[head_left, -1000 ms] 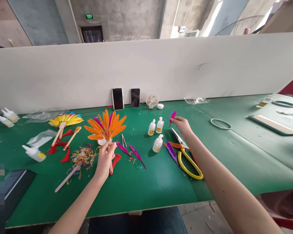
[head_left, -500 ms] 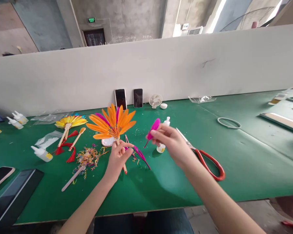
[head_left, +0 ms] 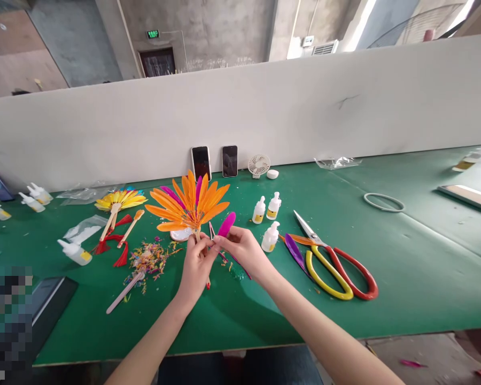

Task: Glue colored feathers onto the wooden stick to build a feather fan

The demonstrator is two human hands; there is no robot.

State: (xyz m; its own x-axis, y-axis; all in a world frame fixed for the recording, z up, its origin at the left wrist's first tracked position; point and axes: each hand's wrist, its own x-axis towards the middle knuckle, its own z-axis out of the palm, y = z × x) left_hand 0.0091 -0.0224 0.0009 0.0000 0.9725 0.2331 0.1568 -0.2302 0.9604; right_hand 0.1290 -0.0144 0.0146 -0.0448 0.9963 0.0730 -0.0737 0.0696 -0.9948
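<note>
1 green felt-covered table (head_left: 385,278) spans the view, with 1 long white board (head_left: 264,117) standing along its far edge. 2 hands meet near the middle. The left hand (head_left: 195,266) pinches the wooden stick of 1 orange feather fan (head_left: 190,206), fingers closed on it, the fan standing upright above the hand. The right hand (head_left: 244,250) grips 1 pink feather (head_left: 226,224) between thumb and fingertips, just right of the fan's base and touching the left fingers.

To the right lies 1 pair of scissors (head_left: 336,262), steel blades with 1 yellow and 1 red loop handle, and 1 purple feather (head_left: 294,250) beside them. 1 thin white ring (head_left: 383,202) lies farther right.

Left of the fan sit 1 yellow fan (head_left: 118,202), flat, red tassels (head_left: 118,251), 1 heap of feather scraps (head_left: 146,258) and 1 loose stick (head_left: 122,293).

3 small white plastic bottles (head_left: 266,214) with yellow labels stand right of the hands; their contents cannot be seen. 1 more bottle (head_left: 75,252) lies at left.

2 dark phones (head_left: 215,162) lean on the board, with 1 small round white fan (head_left: 258,165) beside them.
</note>
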